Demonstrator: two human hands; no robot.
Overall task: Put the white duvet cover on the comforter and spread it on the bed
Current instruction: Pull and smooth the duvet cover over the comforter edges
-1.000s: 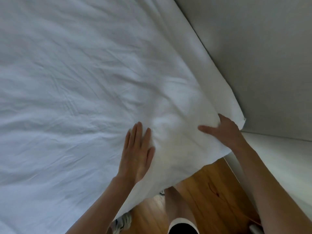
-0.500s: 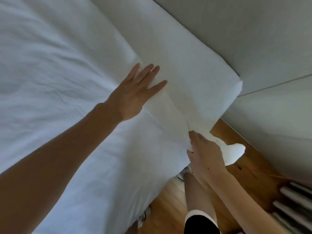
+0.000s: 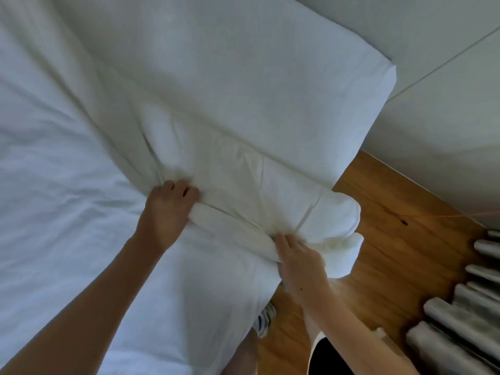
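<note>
- Bedding fills most of the frame: a white duvet cover [image 3: 67, 185] lies wrinkled over the left and centre, with a thick, padded comforter [image 3: 332, 220] bunched into a fold at centre right, its rounded corner hanging past the bed's edge over the floor.
- Whether the comforter corner sits inside the cover or only against it cannot be told from this angle.
- Mattress [image 3: 270, 77] in a smooth white sheet runs across the upper centre, its corner ending at upper right, just beside a pale wall [image 3: 446, 104].
- Wooden floor [image 3: 392, 253] shows at right and lower centre; grey ribbed bars, apparently a radiator [image 3: 465, 320], stand at lower right.
- A striped shoe [image 3: 263, 318] peeks out under the bed's edge at lower centre.
- Left hand [image 3: 167, 209], at centre frame, has its fingers curled tightly round the near end of the rolled fabric, gripping it where the cover gathers into creases.
- Right hand [image 3: 297, 258], lower and to the right, pinches the fold of the comforter, thumb on top and fingers tucked beneath the padding.
- Both forearms reach up from the bottom edge, well apart at the elbows and closer at the hands.
</note>
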